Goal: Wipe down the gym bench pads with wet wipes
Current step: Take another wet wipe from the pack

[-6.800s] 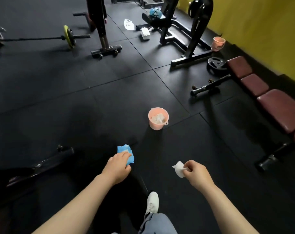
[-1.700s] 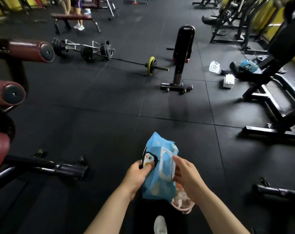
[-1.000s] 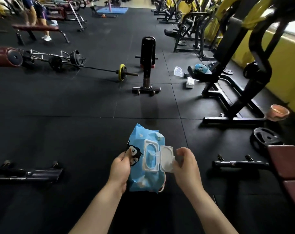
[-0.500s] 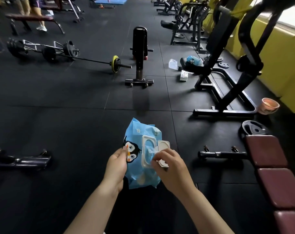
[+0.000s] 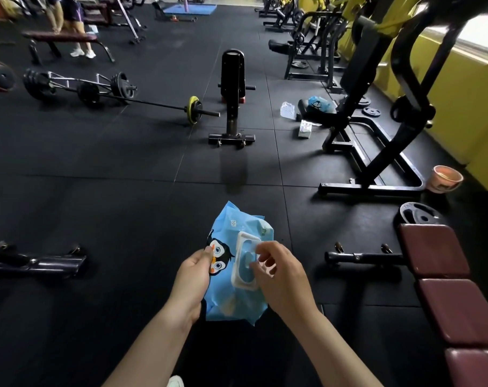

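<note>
A blue wet wipe pack [image 5: 237, 291] with a penguin print is held upright in front of me. My left hand [image 5: 191, 283] grips its left edge. My right hand [image 5: 281, 277] is at the pack's white flip lid opening, fingers curled and pinching at the wipe there. The gym bench [image 5: 449, 303] with dark red pads runs along the right edge, beside my right arm.
A barbell [image 5: 131, 100] lies on the black rubber floor at far left. A black upright stand [image 5: 233, 99] is ahead. A large black machine frame [image 5: 376, 113] stands at right, with a pink bucket [image 5: 445, 178], a weight plate [image 5: 418, 216] and another wipe pack [image 5: 321, 104] nearby. A person stands far left.
My right hand lifted the lid open, then moved onto the opening and now pinches there. The view shifted so more of the red bench shows at right.
</note>
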{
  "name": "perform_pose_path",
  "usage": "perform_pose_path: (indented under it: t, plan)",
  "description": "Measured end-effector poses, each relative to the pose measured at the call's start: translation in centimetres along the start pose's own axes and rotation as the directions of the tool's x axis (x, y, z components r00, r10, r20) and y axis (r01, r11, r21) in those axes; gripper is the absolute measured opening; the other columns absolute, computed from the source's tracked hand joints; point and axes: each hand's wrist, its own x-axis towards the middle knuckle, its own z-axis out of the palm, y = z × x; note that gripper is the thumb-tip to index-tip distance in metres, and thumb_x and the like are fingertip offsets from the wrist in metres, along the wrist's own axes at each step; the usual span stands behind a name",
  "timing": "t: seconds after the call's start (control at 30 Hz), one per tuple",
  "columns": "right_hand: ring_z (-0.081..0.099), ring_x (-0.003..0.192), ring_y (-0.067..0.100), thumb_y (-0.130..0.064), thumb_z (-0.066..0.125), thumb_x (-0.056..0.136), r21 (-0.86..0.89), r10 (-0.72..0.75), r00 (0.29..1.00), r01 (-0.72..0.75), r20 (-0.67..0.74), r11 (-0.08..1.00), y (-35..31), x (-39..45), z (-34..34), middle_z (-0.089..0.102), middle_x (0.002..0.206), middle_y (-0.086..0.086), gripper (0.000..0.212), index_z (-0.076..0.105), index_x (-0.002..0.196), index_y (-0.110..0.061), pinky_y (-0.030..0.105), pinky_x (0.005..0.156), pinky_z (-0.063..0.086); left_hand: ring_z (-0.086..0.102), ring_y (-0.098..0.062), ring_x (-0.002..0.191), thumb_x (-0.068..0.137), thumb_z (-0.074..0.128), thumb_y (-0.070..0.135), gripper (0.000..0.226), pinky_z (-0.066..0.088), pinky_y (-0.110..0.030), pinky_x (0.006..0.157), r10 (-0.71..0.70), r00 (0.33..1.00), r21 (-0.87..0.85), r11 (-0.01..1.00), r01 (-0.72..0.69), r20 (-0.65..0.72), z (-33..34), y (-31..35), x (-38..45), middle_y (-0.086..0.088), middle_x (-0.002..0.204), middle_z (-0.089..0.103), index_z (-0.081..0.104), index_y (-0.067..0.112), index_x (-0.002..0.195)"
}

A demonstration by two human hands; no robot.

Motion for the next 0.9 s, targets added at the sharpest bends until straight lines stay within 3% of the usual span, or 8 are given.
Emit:
perform_pose_path:
  t: [0.23,0.5,0.7,0.9]
  plan:
    - [0.057,0.089,0.005,-0.026,0.077,0.082,0.029,-0.046,0.998,0.045,0.031,0.999,0.1,-1.1,-0.1,0.058,0.096,-0.017,0.009,0.071,0.088,-0.03,0.026,0.074,0.052,0.075,-0.022,0.084,0.104,0.048,0.035,0.033,0.058,-0.035,0.071,0.058,0.998,0.029,0.998,-0.058,-0.001,-0.4,0.2,-1.4,-0.006,0.092,0.077,0.074,0.017,0.095]
    - [0.05,0.084,0.005,-0.026,0.068,0.086,-0.097,-0.02,0.996,0.028,0.081,0.995,-0.6,-1.7,0.9,0.056,0.09,-0.014,0.002,0.07,0.087,-0.024,0.016,0.069,0.041,0.075,-0.018,0.082,0.104,0.048,0.034,0.032,0.056,-0.025,0.062,0.091,0.996,0.08,0.993,-0.091,0.001,-0.9,-0.4,-2.4,-0.002,0.09,0.078,0.073,0.017,0.095]
    - [0.052,0.087,0.012,-0.026,0.053,0.097,-0.205,-0.011,0.985,0.046,0.17,0.978,-0.7,-2.1,1.5,0.055,0.097,-0.006,0.015,0.062,0.089,-0.017,0.018,0.068,0.042,0.074,-0.016,0.082,0.104,0.047,0.034,0.034,0.054,-0.021,0.06,0.09,0.996,0.096,0.991,-0.091,0.006,-1.4,-0.9,-2.7,-0.001,0.089,0.078,0.074,0.017,0.09]
    - [0.051,0.088,0.011,-0.028,0.05,0.098,-0.104,0.08,0.965,-0.055,0.252,0.993,-0.8,-1.9,1.3,0.051,0.097,-0.009,0.017,0.054,0.085,-0.017,0.024,0.075,0.042,0.075,-0.018,0.08,0.104,0.048,0.031,0.031,0.055,-0.021,0.057,0.059,0.998,0.033,0.998,-0.059,0.002,-1.7,-0.6,-2.6,-0.004,0.09,0.078,0.072,0.014,0.098]
